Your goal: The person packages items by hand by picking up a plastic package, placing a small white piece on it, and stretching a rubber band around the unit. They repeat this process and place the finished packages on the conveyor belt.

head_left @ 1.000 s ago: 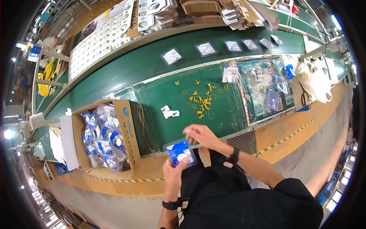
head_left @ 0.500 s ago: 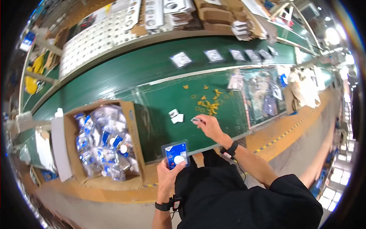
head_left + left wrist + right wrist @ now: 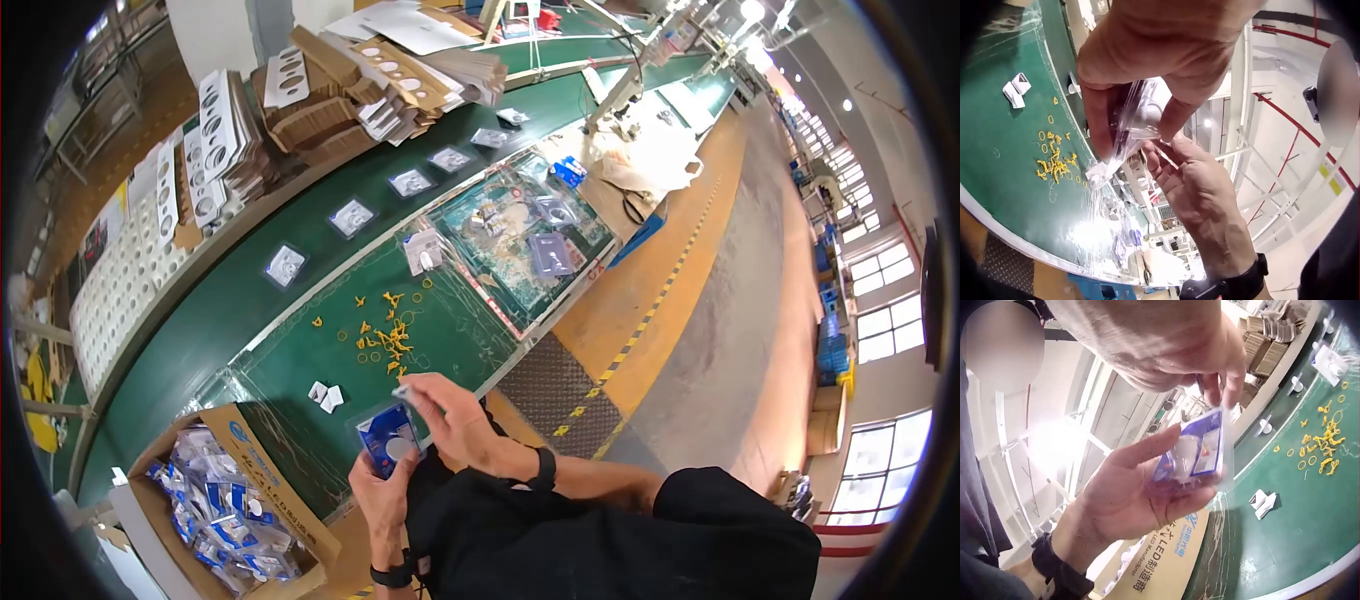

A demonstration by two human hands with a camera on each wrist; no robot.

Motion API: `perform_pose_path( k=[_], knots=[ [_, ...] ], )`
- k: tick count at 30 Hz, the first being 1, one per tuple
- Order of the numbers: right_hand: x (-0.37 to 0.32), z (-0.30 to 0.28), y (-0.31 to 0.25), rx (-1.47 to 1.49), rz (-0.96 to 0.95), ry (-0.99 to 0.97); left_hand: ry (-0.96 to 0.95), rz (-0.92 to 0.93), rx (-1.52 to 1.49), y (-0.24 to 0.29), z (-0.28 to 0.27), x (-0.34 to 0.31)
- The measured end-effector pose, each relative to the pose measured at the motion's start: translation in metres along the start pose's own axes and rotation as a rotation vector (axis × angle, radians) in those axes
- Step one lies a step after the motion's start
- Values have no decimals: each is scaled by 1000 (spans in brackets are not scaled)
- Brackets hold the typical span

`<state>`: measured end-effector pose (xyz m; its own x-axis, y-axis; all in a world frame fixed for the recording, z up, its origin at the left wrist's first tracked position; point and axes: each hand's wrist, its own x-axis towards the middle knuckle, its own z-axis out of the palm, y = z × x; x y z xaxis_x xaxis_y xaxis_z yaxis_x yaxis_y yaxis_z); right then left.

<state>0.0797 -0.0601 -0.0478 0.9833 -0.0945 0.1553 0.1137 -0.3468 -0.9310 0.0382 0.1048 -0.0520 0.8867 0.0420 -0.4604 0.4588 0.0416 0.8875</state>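
Note:
My left hand [image 3: 380,492] holds a clear blister pack [image 3: 376,438] with a blue card and a round white item inside. In the right wrist view, the left thumb lies over one face of the pack [image 3: 1200,453] and the fingers support it from below. My right hand [image 3: 455,425] is at the pack's upper edge and pinches a small whitish piece [image 3: 402,392], mostly hidden by the fingers. Beyond the hands, folded white papers [image 3: 327,398] lie on the green mat [image 3: 300,440]. Yellow plastic parts and rings [image 3: 395,335] are scattered farther off.
A cardboard box [image 3: 265,480] full of blue-and-white packs stands at the left. Several clear packs [image 3: 351,217] sit in a row along the green belt [image 3: 230,300]. Stacked die-cut cards [image 3: 215,130] fill the shelf behind. A plastic-covered board [image 3: 500,240] lies to the right.
My right hand reached out over the mat near the white papers, then came back to the pack with a small whitish piece. The left hand kept holding the pack. The head view turned right.

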Motion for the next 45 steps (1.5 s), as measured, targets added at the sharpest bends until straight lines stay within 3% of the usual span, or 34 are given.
perform_pose_path(
  k=[2, 5, 6, 9, 13, 16, 17, 21, 25, 28, 29, 35, 38, 45],
  knots=[
    [-2, -20, 3, 247, 229, -41, -34, -14, 13, 10, 17, -8],
    [9, -52, -25, 510, 366, -54, -51, -64, -69, 25, 27, -21],
    [9, -62, -28, 571, 309, -74, -85, -39, -173, 28, 33, -23],
    [19, -93, -48, 601, 360, -164, -216, 3, -311, 43, 43, -36],
    [31, -116, -49, 518, 371, -375, -253, 8, -397, 45, 48, -44],
    [37, -122, -42, 811, 622, -467, -293, -28, -491, 46, 47, -54],
    [36, -120, -41, 804, 625, -465, -298, -25, -500, 46, 47, -55],
    [28, -113, -56, 507, 420, -451, -288, -60, -518, 44, 45, -56],
    [24, -103, -34, 426, 256, -468, -293, -85, -514, 45, 41, -53],
    [26, -92, -35, 200, -189, -413, -322, -87, -543, 44, 40, -52],
    [23, -94, -42, 170, -47, -437, -337, -86, -560, 44, 38, -50],
    [35, -100, -39, -37, -444, -408, -406, -101, -580, 50, 34, -45],
    [29, -101, -42, 61, -278, -479, -421, -109, -614, 50, 34, -39],
    [36, -114, -39, 214, -103, -550, -452, -118, -516, 56, 34, -35]
  ],
)
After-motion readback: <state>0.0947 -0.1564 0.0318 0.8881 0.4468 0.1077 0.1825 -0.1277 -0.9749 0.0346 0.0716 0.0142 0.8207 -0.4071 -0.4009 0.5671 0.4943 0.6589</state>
